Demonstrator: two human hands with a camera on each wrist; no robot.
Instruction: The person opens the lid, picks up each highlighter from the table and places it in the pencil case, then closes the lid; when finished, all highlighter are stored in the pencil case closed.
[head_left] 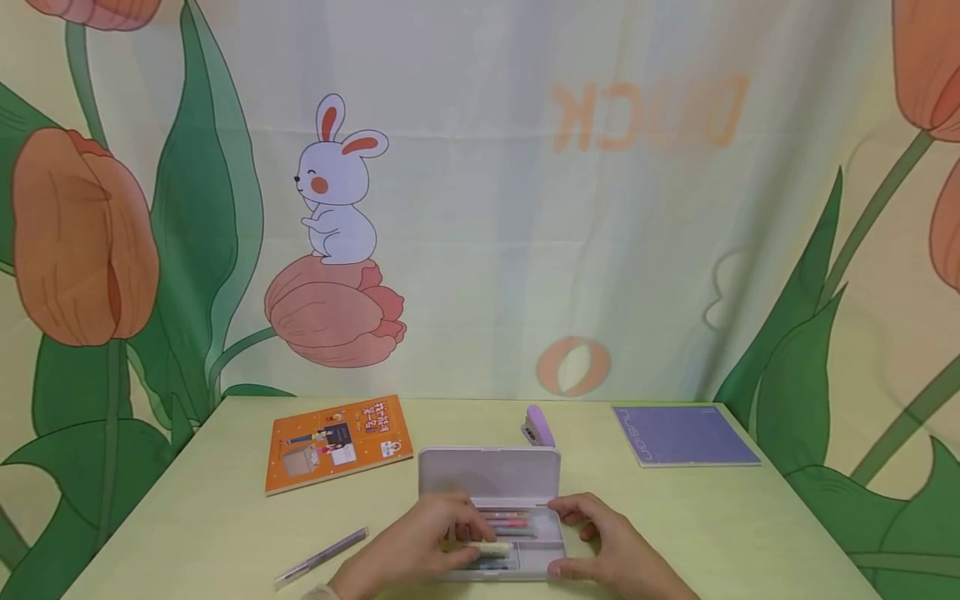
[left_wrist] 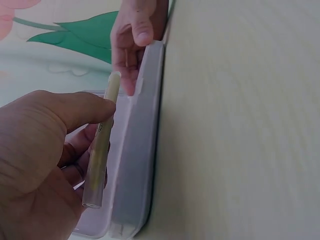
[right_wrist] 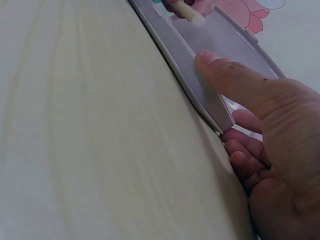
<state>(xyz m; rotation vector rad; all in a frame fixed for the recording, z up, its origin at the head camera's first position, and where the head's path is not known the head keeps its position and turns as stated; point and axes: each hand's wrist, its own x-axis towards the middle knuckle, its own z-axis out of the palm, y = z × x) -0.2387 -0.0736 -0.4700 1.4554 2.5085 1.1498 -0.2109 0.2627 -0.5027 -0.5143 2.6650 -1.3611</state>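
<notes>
An open light-grey pencil case (head_left: 489, 473) lies near the front of the table, its lid raised at the back. Several pens (head_left: 513, 523) lie in its rear compartment. My left hand (head_left: 423, 540) is over the left part of the case, pinching a pale yellow marker (left_wrist: 101, 145) with a clear barrel between thumb and fingers. The marker is above the front compartment. At the case's right end, my right hand (head_left: 603, 542) grips the case, thumb (right_wrist: 225, 70) on the front wall and fingers around the corner. The left hand hides the case's left side.
A clear-barrelled pen (head_left: 321, 558) lies on the table to the left of the case. Further back are an orange book (head_left: 337, 446), a purple stapler (head_left: 537, 425) just behind the lid, and a purple-blue notebook (head_left: 690, 435) at the right. A printed curtain (head_left: 480, 208) hangs behind the table.
</notes>
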